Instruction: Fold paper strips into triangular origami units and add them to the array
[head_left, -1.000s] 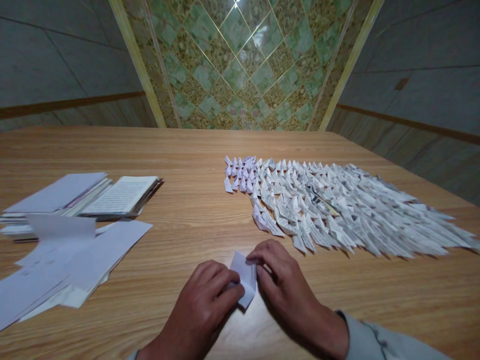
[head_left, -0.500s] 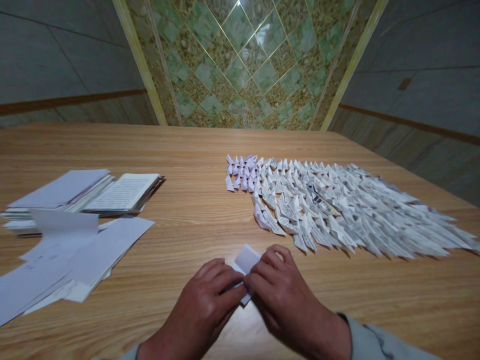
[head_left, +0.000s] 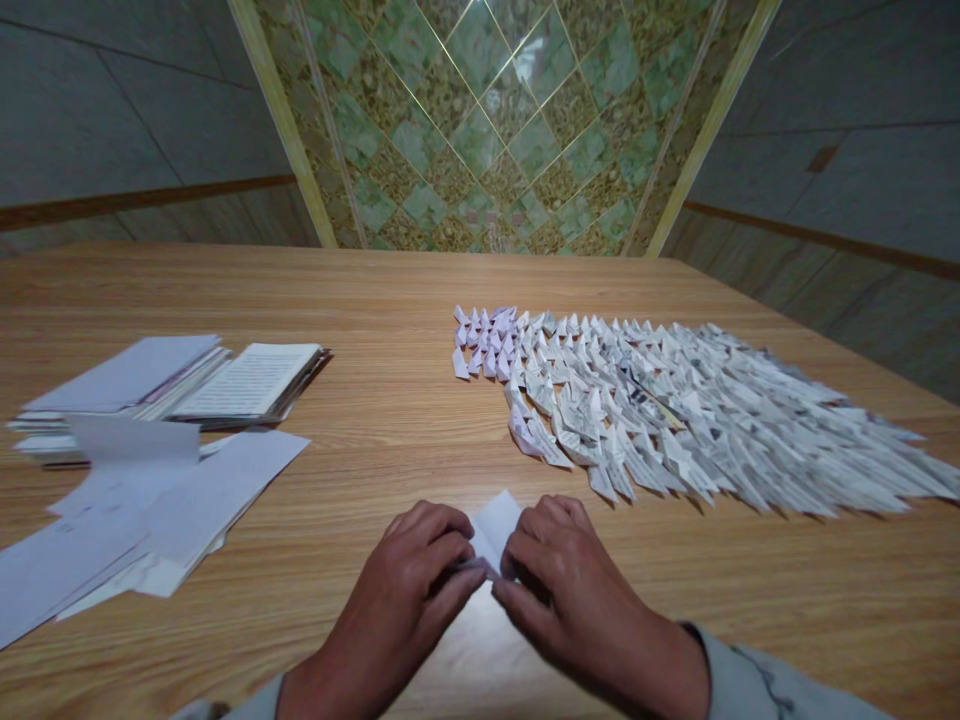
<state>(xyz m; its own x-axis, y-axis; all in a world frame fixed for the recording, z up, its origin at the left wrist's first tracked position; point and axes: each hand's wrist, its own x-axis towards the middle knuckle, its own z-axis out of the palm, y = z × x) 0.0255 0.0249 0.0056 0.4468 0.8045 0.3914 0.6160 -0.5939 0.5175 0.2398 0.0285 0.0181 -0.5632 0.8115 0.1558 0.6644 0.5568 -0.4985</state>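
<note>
1. Slightly apart from each other now come the left hand point(head_left: 409, 580) and right hand point(head_left: 577, 580), compared with the earlier frame.
2. Wooden table point(head_left: 390, 295) carries everything.
3. Right: many folded papers point(head_left: 697, 430), in close rows.
4. Left: paper stacks point(head_left: 124, 375); nearer, loose sheets point(head_left: 225, 485).
5. Near middle: small white paper point(head_left: 496, 522), pinched by both hands.

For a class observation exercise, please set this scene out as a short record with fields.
Left hand: holding the left side of a folded white paper
Right hand: holding the paper's right side
Left side: loose white sheets, with two paper stacks behind them
Right side: rows of folded paper pieces, some pale purple, many printed
Surface: wood-grain table
Background: diamond-patterned tiles
</note>
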